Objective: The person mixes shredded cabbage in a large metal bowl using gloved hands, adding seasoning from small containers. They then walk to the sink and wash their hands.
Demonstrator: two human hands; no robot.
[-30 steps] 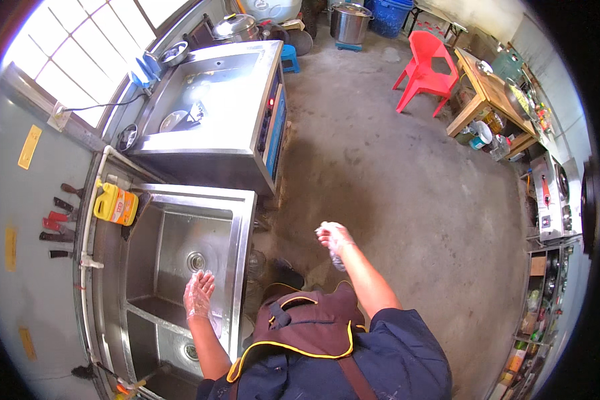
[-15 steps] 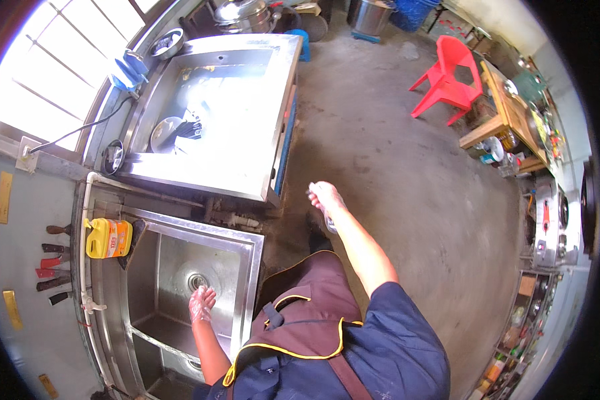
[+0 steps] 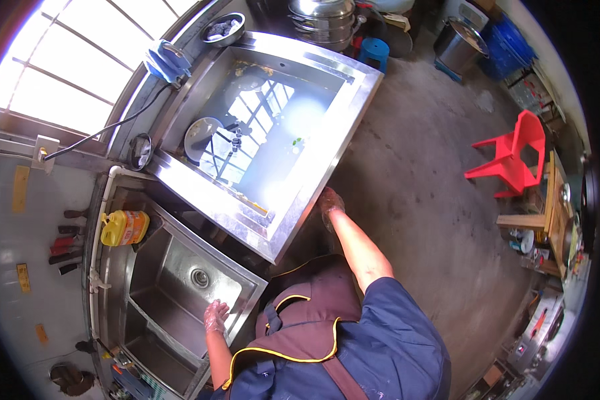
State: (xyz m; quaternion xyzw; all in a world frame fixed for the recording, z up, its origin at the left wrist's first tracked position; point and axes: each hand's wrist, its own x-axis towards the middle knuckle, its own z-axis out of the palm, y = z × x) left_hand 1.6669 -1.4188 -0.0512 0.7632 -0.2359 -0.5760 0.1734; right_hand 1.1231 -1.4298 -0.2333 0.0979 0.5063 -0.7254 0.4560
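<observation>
My left hand (image 3: 217, 315), in a clear plastic glove, hovers over the right side of a steel double sink (image 3: 252, 283). Its fingers are loosely bent and apart, with nothing seen in them. My right hand (image 3: 331, 201), also gloved, is at the right outer edge of a larger steel basin (image 3: 343, 157). It lies in shadow and its fingertips are hard to make out, so I cannot tell whether it grips anything. Water fills the basin; a round bowl (image 3: 199, 137) with dark-handled items sits in it, and small green bits (image 3: 297, 141) float there.
A yellow jug (image 3: 125, 228) stands on the sink's left ledge, near knives (image 3: 65, 243) on the wall. Metal bowls (image 3: 223, 31) rest by the window. At right are a red chair (image 3: 513, 157) and a wooden table (image 3: 551, 200); a blue stool (image 3: 373, 53) stands beyond the basin.
The view has turned left, so the room has shifted rightward in it. My right hand has gone from above the floor to the large basin's edge. My left hand stays over the double sink.
</observation>
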